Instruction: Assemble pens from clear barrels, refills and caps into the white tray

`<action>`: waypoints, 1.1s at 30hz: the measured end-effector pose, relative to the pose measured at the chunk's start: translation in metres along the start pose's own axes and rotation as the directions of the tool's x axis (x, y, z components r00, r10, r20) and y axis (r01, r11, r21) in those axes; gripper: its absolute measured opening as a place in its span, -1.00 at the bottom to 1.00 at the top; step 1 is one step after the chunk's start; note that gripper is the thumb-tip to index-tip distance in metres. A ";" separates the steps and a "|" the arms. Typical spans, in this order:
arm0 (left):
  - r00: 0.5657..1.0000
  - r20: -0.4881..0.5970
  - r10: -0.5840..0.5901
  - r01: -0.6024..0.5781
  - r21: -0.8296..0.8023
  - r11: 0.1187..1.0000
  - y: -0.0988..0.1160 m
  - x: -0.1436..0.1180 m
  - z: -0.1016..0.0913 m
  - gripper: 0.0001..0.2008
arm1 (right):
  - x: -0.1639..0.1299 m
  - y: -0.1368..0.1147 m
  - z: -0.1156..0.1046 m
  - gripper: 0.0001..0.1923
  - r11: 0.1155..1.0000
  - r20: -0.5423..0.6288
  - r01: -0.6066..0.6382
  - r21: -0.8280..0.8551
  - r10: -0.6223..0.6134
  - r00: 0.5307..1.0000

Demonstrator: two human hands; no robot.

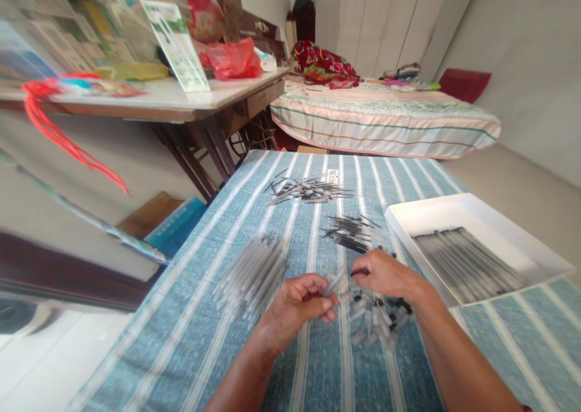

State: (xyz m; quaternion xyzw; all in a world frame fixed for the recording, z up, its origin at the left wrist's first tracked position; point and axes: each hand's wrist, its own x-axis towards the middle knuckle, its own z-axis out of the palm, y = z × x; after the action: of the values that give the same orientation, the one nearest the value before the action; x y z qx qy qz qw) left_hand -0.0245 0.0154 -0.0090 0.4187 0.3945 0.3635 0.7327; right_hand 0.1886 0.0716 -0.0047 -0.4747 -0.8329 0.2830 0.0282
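Clear tube (334, 281): pinched in the left hand (297, 306), tilted toward the right so its open end is easy to meet.
Right hand (384, 273): fingertips closed on a thin dark piece, just beside the tube's tip.
Small parts (379, 318): heaped under both hands, within reach.
Tube pile (252, 276): left of the hands.
White tray (540, 251): right edge of the bench (204, 339), holding rows of dark pieces.

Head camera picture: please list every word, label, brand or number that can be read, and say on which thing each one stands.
No text can be read.
Leaning green and white card on the desk: print too blurred.
Small white tag on the striped cloth: marks too small.
Papers behind the desk: blurred.
Clear tube in the left hand, and the right hand: no writing visible.
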 end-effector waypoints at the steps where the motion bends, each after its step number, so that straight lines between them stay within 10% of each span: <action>1: 1.000 -0.004 -0.001 0.001 0.003 1.000 0.000 0.000 0.000 -0.86 | 0.002 0.000 0.002 -0.76 0.999 -0.027 -0.020 -0.035 0.019 0.999; 15: 1.000 -0.016 -0.011 0.012 0.012 1.000 0.002 -0.001 0.001 -0.85 | 0.009 -0.006 0.009 -0.84 0.959 -0.103 -0.122 -0.256 0.098 0.990; 20: 1.000 -0.021 -0.012 0.013 0.021 1.000 0.001 0.000 -0.001 -0.85 | 0.009 -0.001 0.010 -0.85 0.997 -0.194 0.010 0.083 0.006 0.981; 25: 1.000 -0.013 -0.015 0.016 0.025 1.000 0.001 -0.001 -0.001 -0.86 | 0.004 -0.001 0.007 -0.91 0.833 -0.287 0.140 0.536 0.023 0.958; 33: 1.000 -0.013 -0.015 0.016 0.040 0.999 0.001 0.000 -0.002 -0.85 | -0.004 -0.003 -0.002 -0.83 0.654 -0.353 0.272 0.706 -0.008 0.935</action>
State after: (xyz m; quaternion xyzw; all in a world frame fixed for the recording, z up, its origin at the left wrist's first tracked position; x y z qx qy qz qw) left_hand -0.0265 0.0161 -0.0080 0.4281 0.4097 0.3524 0.7244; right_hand 0.1888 0.0683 -0.0003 -0.3938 -0.6623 0.5146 0.3761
